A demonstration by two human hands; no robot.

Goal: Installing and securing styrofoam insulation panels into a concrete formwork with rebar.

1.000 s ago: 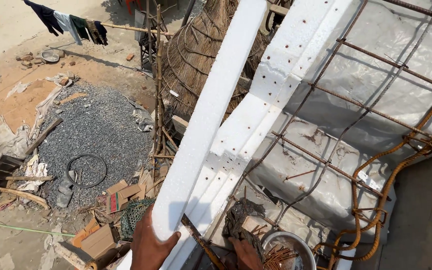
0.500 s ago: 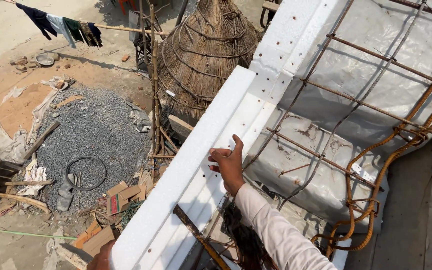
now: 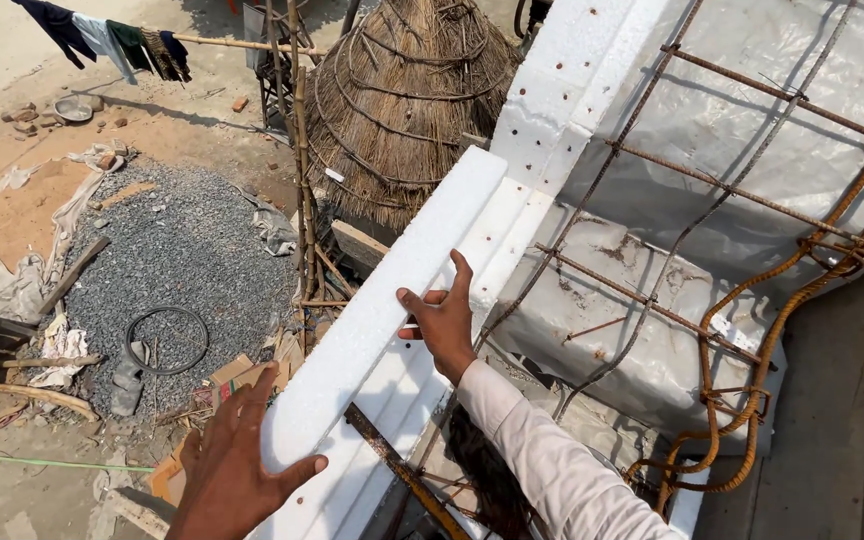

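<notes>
Both hands steady a long white foam strip along the slab edge.

The left hand, at 7 o'clock, presses fingers spread on the strip's outer face; the right hand, near centre, lies open-palmed on its inner side, gripping nothing. The strip runs toward 1 o'clock beside the rusty rebar grid. Seating it seems under way; next likely calls for even pressure.
</notes>
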